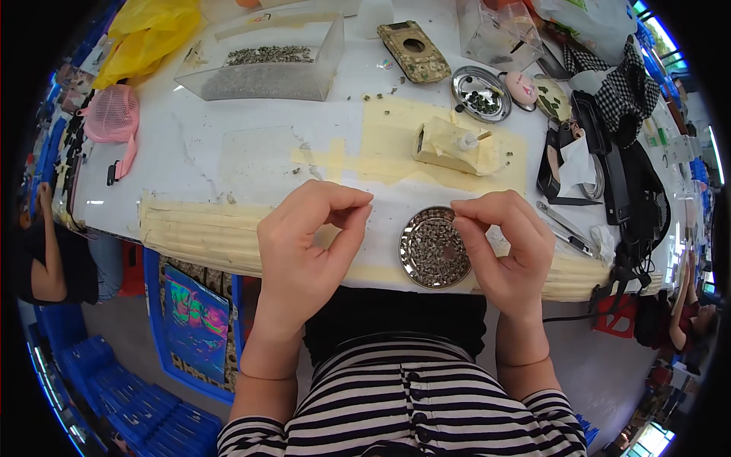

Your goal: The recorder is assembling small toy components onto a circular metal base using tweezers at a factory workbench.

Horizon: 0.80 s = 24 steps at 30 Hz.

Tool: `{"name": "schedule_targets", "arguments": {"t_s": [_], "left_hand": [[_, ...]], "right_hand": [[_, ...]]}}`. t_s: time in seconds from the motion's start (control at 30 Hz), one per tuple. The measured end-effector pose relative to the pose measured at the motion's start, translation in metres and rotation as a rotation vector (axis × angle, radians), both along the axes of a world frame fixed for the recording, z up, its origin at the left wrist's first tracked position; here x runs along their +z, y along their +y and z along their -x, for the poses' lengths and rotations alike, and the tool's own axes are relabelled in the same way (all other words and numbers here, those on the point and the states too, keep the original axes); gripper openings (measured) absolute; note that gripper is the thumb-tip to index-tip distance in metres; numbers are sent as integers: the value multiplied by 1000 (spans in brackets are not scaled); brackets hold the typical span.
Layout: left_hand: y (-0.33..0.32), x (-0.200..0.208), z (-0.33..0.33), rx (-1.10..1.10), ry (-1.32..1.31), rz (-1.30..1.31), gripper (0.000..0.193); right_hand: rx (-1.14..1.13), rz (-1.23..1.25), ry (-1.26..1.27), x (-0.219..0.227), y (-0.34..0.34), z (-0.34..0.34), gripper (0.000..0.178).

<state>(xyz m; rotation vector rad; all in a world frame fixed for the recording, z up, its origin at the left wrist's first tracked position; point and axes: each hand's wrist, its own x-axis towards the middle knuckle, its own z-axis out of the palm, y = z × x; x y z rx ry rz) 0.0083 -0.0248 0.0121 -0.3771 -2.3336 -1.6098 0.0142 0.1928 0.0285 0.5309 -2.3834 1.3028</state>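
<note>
My left hand (306, 245) is raised over the table's near edge, with thumb and index finger closed in a pinch. Whatever sits between those fingertips, if anything, is too small to make out. My right hand (509, 242) makes a similar pinch at the right rim of a round metal dish (403, 250); its fingertips also hide what they may hold. Many small, shiny, silver-brown pieces (432, 245) fill the dish. Beyond it stands a block wrapped in cream tape (449, 146), with a white nozzle-like tip and a thin stick on top.
A clear bin (263, 87) with small metallic pieces stands at the back left. Behind the block lie a camouflage-patterned box (413, 50) and a metal dish with dark green bits (481, 93). Tweezers (563, 221), black straps and a pouch (586, 152) crowd the right.
</note>
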Motion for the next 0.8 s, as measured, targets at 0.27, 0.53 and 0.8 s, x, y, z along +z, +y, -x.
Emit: {"name": "schedule_targets", "arguments": {"t_s": [0.27, 0.53, 0.8], "left_hand": [[4, 6, -8, -26, -29, 28, 13], [12, 9, -9, -127, 80, 291, 15], [21, 26, -2, -267, 92, 602, 13]], "right_hand": [[-31, -95, -27, -6, 7, -10, 18], [7, -121, 6, -7, 4, -10, 18], [-3, -115, 6, -6, 8, -13, 18]]}}
